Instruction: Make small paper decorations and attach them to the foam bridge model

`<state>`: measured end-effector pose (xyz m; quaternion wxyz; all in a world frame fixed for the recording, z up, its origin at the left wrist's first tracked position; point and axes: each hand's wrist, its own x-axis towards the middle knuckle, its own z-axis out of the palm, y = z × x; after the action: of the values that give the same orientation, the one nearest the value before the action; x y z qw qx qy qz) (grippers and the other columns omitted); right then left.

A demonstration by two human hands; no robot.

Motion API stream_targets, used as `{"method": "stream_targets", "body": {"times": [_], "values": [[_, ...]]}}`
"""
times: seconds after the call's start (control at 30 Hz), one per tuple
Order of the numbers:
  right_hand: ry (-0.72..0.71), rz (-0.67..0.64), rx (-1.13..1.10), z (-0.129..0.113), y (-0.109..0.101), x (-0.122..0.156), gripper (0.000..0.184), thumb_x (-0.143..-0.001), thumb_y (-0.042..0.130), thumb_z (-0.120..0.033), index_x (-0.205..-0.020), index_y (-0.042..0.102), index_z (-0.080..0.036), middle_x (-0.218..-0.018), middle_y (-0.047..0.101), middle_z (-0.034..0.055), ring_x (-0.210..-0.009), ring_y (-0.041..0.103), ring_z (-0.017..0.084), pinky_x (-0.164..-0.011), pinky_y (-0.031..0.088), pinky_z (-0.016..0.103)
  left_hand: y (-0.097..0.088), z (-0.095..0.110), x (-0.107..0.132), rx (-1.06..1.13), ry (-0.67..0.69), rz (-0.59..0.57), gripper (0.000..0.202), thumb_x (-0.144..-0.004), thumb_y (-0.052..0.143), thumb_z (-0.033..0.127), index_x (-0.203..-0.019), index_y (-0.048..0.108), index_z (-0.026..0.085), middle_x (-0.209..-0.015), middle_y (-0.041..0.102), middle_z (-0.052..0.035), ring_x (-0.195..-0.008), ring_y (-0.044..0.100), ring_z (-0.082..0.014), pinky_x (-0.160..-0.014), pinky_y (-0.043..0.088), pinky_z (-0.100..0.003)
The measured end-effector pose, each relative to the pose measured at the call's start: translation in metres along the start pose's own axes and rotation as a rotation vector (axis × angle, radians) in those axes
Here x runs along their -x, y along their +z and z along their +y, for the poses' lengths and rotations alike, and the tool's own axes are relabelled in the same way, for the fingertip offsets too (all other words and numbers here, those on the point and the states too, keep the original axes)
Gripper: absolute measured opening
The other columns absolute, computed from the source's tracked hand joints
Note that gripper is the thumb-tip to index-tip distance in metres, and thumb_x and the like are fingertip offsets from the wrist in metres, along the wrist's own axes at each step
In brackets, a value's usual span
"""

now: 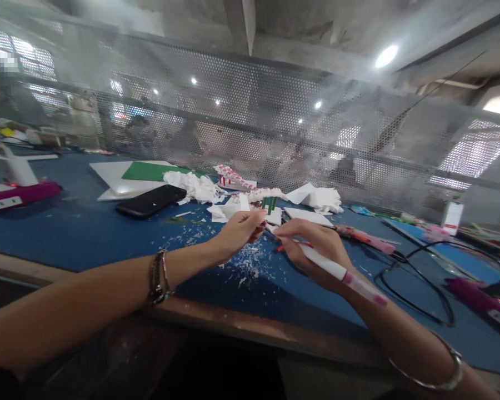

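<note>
My left hand (244, 230) is closed in a pinch above the middle of the table. Whatever lies between its fingertips is too small to make out. My right hand (316, 250) grips a white pen-like tool (325, 262) with a clear and pink back end, its tip pointing at the left fingertips. The two hands nearly meet. Just behind them stand several green sticks (269, 204) by white pieces. White shavings (250, 264) are scattered on the blue table (120, 244) below. A small red thing (279, 249) lies partly hidden beside my right hand.
A black phone (152, 201) lies to the left, near white sheets and a green sheet (148, 170). Crumpled white tissue (194, 186) is behind it. On the right are a pink-handled tool (366, 239), a black cable (420, 311) and a purple device (483, 303). A perforated screen (250, 111) stands behind.
</note>
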<state>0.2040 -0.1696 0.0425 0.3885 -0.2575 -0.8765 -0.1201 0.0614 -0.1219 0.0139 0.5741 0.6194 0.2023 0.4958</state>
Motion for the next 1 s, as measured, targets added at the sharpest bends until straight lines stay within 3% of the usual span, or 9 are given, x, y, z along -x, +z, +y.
{"method": "stream_targets", "body": {"times": [0.63,1.0], "values": [[0.021,0.061,0.084,-0.0028,-0.0017,-0.0019,0.012,-0.074,0.043,-0.014,-0.073,0.054,-0.016,-0.061,0.061,0.0009,-0.055,0.056,0.008,-0.052,0.045,0.019,-0.0018,-0.0024,-0.001,-0.017,0.06,-0.049,0.035,-0.079,0.034,0.025,-0.046,0.024,0.019,-0.043,0.018,0.0079,-0.037,0.015,-0.005,-0.04,0.011,-0.023],[0.002,0.06,0.099,0.001,-0.0009,-0.0006,0.01,-0.073,0.043,-0.012,-0.075,0.052,-0.017,-0.064,0.059,0.0006,-0.058,0.055,0.008,-0.055,0.045,0.019,0.001,0.0017,0.0002,0.019,0.006,-0.081,0.036,-0.084,0.028,0.024,-0.048,0.024,0.018,-0.045,0.017,0.0076,-0.039,0.014,-0.0053,-0.04,0.012,-0.022]]}}
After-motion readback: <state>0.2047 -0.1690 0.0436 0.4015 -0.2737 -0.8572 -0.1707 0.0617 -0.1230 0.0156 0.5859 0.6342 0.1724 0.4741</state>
